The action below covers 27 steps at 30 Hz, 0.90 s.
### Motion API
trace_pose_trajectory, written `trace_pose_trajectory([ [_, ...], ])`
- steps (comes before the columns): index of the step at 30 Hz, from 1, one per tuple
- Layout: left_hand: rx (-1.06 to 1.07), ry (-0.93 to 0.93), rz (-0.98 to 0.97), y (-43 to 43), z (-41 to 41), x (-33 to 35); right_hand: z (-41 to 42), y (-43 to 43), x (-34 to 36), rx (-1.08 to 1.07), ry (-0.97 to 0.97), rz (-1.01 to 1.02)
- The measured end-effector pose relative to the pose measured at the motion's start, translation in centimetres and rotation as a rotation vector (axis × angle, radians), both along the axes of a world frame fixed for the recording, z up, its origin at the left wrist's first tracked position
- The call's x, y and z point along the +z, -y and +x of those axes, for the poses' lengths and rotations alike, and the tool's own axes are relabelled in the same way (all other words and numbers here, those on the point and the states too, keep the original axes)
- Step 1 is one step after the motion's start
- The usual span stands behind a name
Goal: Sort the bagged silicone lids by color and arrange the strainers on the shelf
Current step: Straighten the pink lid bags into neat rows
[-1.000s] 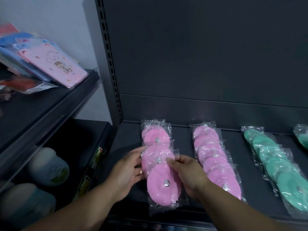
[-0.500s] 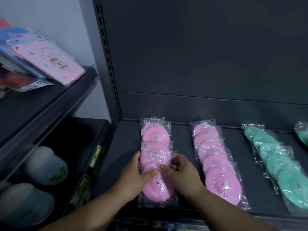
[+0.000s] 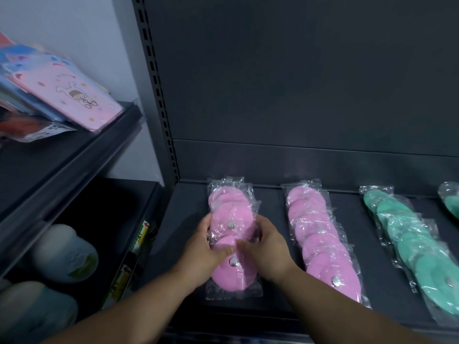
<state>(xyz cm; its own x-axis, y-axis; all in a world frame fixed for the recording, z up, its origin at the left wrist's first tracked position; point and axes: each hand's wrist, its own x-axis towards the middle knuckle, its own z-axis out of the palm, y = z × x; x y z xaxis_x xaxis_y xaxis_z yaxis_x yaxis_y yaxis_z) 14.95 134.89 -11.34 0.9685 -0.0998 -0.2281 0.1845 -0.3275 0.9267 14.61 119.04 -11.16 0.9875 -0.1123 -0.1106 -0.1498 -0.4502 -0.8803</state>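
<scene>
I am gripping the pink lid row (image 3: 229, 209) from both sides. My left hand (image 3: 206, 252) is curling round its left edge with the thumb lying across the top of the plastic. My right hand (image 3: 267, 247) is doing the same on the right edge, so the two thumbs are nearly meeting over the middle of the row (just above the front lid's metal stud). The bagged lids are lying overlapped in a line running from the back of the dark shelf (image 3: 188, 207) toward its front lip, at the shelf's left end. Just to the right, apart from my right hand, a second pink row (image 3: 320, 247) is lying the same way. Further right a green row (image 3: 419, 247) is sitting, with another green bag (image 3: 450, 202) showing at the frame's edge. Off to the left, a pink cartoon packet (image 3: 72, 95) is leaning on a stack on the side rack's upper shelf, and pale rounded tubs (image 3: 64, 254) are sitting below it, blurred.
</scene>
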Motion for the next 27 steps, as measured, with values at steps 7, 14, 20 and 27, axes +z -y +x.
trace_pose_trajectory([
  [7,0.024,0.032,0.127,-0.1,-2.0,-0.3,-1.8,0.7,-0.7,0.069,0.016,-0.188],
  [14,0.004,0.020,0.279,-0.2,-2.4,0.4,-3.2,1.0,-0.1,-0.036,-0.074,-0.173],
  [20,0.038,0.009,0.271,-0.1,-2.3,0.6,-2.8,1.1,0.1,-0.091,-0.046,0.017],
  [27,0.048,-0.004,0.299,0.1,-2.1,0.9,-1.0,1.1,0.7,-0.130,0.002,0.181],
])
